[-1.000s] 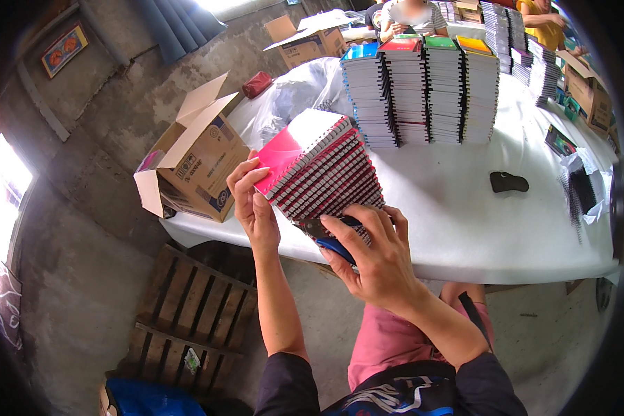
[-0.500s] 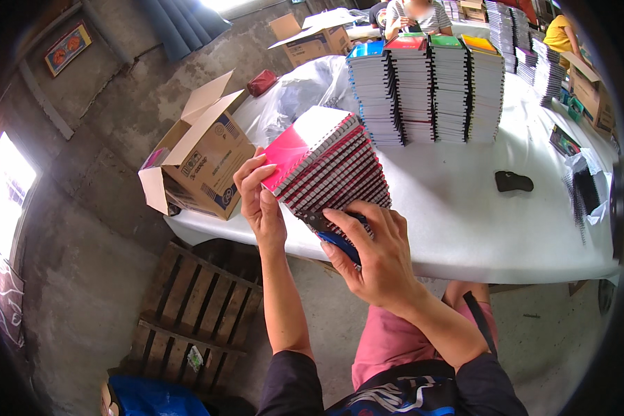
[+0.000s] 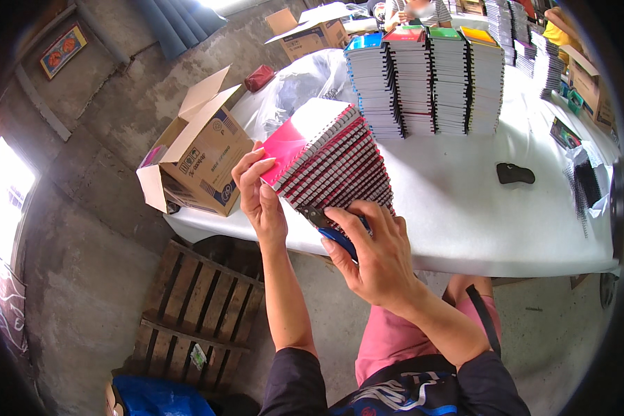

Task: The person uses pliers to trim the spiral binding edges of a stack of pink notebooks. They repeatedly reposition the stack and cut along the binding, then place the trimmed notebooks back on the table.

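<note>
A tall stack of red-covered spiral notebooks (image 3: 343, 166) stands at the near edge of the table, with the coil-bound sides toward me. My left hand (image 3: 262, 197) grips the corner of the top notebook (image 3: 305, 132), fingers on its glossy cover and thumb below. Blue-handled pliers (image 3: 338, 243) with dark metal jaws are held in my right hand (image 3: 373, 249). The jaws lie against the coils at the stack's left lower corner. My right fingers partly cover the tool, so whether its jaws grip a wire cannot be made out.
Four tall notebook piles (image 3: 430, 87) rise behind, topped blue, red, green and yellow. An open cardboard box (image 3: 208, 163) sits at left beside a clear plastic bag (image 3: 295, 83). A black object (image 3: 515, 173) and loose black coils (image 3: 586, 184) lie right. A wooden pallet (image 3: 194, 312) is below.
The pliers' dark jaws show more clearly against the coils now. Both hands keep nearly the same place on the stack, while the whole view has shifted slightly.
</note>
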`<state>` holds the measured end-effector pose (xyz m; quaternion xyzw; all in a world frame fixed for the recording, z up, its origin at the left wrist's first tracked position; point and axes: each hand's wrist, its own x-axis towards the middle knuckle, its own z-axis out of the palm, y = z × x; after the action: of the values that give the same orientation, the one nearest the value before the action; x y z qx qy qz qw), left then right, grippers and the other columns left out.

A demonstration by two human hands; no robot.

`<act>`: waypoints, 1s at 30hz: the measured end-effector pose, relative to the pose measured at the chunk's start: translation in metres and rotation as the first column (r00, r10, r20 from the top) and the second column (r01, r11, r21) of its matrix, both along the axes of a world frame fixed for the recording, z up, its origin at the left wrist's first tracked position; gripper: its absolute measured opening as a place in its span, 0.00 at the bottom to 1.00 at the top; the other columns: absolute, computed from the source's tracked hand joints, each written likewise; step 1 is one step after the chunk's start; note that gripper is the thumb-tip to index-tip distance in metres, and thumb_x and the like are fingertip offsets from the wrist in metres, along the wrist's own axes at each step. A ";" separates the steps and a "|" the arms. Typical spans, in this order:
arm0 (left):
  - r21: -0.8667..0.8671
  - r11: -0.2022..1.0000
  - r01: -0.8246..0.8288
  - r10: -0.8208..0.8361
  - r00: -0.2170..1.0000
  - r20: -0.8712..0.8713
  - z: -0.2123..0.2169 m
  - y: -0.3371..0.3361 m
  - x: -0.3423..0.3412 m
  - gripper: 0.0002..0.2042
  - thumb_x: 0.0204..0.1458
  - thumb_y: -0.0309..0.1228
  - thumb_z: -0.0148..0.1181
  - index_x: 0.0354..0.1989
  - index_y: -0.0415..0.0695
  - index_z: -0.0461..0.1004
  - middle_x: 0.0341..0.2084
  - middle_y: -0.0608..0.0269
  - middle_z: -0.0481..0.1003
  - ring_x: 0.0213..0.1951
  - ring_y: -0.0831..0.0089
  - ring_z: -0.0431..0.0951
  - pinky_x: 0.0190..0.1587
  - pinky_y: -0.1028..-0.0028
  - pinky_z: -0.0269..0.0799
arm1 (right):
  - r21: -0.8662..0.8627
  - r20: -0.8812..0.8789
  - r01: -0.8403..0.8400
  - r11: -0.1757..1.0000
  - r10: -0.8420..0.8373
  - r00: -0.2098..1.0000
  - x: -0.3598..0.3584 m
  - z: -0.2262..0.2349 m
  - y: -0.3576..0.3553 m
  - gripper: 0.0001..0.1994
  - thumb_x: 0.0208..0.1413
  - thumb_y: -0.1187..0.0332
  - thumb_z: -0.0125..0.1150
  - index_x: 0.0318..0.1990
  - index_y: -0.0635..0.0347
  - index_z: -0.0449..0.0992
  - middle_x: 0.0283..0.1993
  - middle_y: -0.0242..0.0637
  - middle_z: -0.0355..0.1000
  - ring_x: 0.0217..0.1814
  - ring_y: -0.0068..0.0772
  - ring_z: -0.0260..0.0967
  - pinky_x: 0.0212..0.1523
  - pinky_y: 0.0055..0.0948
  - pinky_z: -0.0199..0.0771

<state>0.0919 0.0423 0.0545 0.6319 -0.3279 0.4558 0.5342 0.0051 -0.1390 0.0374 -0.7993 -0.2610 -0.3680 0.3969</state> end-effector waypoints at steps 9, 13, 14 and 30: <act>-0.056 0.997 0.053 -0.054 0.999 -0.005 -0.002 -0.003 -0.001 0.19 0.57 0.46 0.50 0.44 0.41 0.71 0.50 0.57 0.62 0.61 0.54 0.58 0.62 0.55 0.51 | 0.764 -0.433 -0.378 0.522 0.851 0.298 0.008 0.014 -0.014 0.10 0.61 0.62 0.51 0.42 0.59 0.68 0.28 0.33 0.66 0.24 0.21 0.65 0.25 0.22 0.66; -0.056 0.997 0.045 -0.047 0.998 -0.032 0.001 -0.002 -0.002 0.20 0.57 0.47 0.51 0.44 0.41 0.71 0.50 0.57 0.62 0.61 0.54 0.58 0.62 0.55 0.51 | 0.464 -0.403 -0.386 0.797 0.578 0.709 0.004 0.008 -0.012 0.14 0.59 0.59 0.52 0.48 0.55 0.68 0.35 0.34 0.65 0.34 0.27 0.66 0.36 0.30 0.65; -0.058 0.997 0.052 -0.054 0.998 -0.035 0.002 -0.002 -0.002 0.20 0.57 0.47 0.51 0.44 0.41 0.71 0.50 0.57 0.61 0.61 0.54 0.58 0.62 0.55 0.51 | 0.261 -0.256 -0.280 0.924 0.345 0.903 0.004 0.001 -0.010 0.15 0.58 0.58 0.53 0.49 0.53 0.68 0.38 0.34 0.65 0.38 0.29 0.66 0.40 0.33 0.63; -0.017 1.000 0.005 -0.006 1.000 -0.016 0.001 0.001 0.001 0.20 0.58 0.45 0.48 0.46 0.38 0.68 0.51 0.58 0.62 0.59 0.61 0.62 0.61 0.62 0.60 | -0.054 0.107 -0.048 0.997 0.054 0.993 0.013 -0.015 -0.002 0.14 0.54 0.59 0.57 0.46 0.50 0.72 0.44 0.34 0.65 0.40 0.30 0.67 0.37 0.37 0.63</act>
<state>0.0930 0.0437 0.0553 0.6300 -0.3214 0.4522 0.5434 0.0182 -0.1413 0.0229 -0.7812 -0.3117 -0.3937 0.3709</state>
